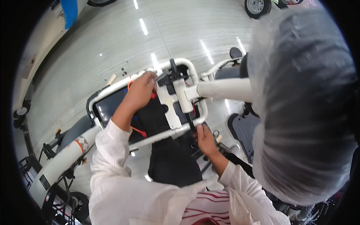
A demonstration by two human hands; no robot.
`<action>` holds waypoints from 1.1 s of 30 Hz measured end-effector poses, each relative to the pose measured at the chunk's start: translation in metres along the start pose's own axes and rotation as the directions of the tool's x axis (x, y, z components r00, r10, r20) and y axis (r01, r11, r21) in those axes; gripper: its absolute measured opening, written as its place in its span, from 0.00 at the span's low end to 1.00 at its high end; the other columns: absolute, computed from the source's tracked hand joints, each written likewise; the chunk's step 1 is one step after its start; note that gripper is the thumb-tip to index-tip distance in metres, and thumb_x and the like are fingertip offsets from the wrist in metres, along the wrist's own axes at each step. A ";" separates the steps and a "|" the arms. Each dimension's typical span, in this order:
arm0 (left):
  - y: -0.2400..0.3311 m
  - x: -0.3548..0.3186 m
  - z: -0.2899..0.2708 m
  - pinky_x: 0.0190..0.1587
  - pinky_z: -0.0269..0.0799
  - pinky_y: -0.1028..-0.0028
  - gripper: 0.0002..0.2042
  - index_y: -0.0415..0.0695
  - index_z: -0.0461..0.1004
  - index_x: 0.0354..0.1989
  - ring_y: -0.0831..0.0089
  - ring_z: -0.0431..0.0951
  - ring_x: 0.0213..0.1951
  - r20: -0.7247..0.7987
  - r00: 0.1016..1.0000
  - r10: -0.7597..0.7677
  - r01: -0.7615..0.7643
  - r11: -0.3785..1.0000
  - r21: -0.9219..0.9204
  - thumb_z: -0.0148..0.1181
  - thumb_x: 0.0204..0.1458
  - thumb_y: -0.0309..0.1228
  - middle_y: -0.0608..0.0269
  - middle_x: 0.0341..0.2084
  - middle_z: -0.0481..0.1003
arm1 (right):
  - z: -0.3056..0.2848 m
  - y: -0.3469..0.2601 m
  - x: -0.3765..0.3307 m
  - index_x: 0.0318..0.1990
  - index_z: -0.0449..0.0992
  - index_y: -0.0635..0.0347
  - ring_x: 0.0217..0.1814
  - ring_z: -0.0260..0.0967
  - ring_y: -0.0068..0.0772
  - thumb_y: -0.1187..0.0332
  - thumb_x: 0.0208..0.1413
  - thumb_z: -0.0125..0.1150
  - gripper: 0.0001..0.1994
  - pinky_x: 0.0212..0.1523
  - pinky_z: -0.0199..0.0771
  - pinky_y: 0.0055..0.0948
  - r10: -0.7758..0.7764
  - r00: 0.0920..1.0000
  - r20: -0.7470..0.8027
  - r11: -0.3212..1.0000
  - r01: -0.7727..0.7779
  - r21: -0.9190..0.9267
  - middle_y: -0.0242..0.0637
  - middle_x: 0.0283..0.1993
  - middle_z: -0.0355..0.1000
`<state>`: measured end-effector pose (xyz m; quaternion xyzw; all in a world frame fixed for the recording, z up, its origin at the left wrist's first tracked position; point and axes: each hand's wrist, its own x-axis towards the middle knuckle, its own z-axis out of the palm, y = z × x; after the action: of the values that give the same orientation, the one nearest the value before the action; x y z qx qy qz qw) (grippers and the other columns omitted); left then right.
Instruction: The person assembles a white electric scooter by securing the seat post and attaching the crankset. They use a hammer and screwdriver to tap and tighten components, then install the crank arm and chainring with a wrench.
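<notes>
Beneath everything spreads a glossy, pale grey floor (112, 41), faintly streaked and crossed by bright strips of reflected light, with small dark bits (124, 71) lying on it toward ten o'clock. Out at one o'clock stands a wheel (257, 6) with a silver hub, and three o'clock is filled by a bulky dark form (303, 108) wrapped in clear plastic; just inside it, nearer four, sits a ridged dark foot plate (243, 131). At ten curves a large cream body panel (41, 60), and at eight a white beam (63, 165) with an orange band slants down toward a black wheel (78, 204). In the middle, the white tubular frame (112, 89) lies before me, the short white tube (183, 98) near its three o'clock end. My left hand (142, 90) is closed on a grey metal tool (161, 77) beside that tube's upper end; my right hand (206, 138), at five o'clock, has its fingers drawn together by the lower end of the black rod (190, 120), though I cannot tell whether they clamp it.
</notes>
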<state>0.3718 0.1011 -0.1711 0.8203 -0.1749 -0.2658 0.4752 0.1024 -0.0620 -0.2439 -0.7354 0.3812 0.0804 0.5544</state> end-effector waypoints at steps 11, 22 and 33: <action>-0.013 0.007 -0.014 0.42 0.70 0.65 0.13 0.41 0.74 0.46 0.56 0.77 0.36 -0.100 0.992 0.075 -0.059 0.987 0.149 0.50 0.59 0.35 0.52 0.30 0.77 | 0.036 0.021 0.003 0.40 0.71 0.61 0.32 0.67 0.19 0.53 0.69 0.43 0.19 0.33 0.67 0.19 0.046 0.994 0.104 0.892 -0.088 0.444 0.32 0.32 0.71; 0.025 0.048 -0.026 0.43 0.67 0.61 0.07 0.46 0.80 0.34 0.56 0.76 0.34 0.177 0.890 0.419 -0.423 0.616 0.665 0.57 0.54 0.33 0.58 0.25 0.78 | 0.037 0.022 0.004 0.32 0.68 0.56 0.27 0.59 0.19 0.52 0.69 0.41 0.19 0.31 0.62 0.20 0.047 0.991 0.124 0.775 -0.115 0.621 0.29 0.26 0.66; 0.063 0.086 -0.030 0.46 0.62 0.70 0.06 0.52 0.83 0.30 0.68 0.75 0.33 0.479 0.768 0.425 -0.630 0.363 0.687 0.62 0.49 0.36 0.66 0.22 0.79 | 0.036 0.023 0.005 0.32 0.68 0.57 0.27 0.60 0.19 0.52 0.69 0.41 0.20 0.30 0.62 0.20 0.018 0.994 0.103 0.837 -0.071 0.542 0.29 0.26 0.66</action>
<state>0.4564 0.0447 -0.1271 0.8055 -0.5832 -0.0737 0.0749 0.1022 -0.0352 -0.2769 -0.5337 0.3788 0.0161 0.7559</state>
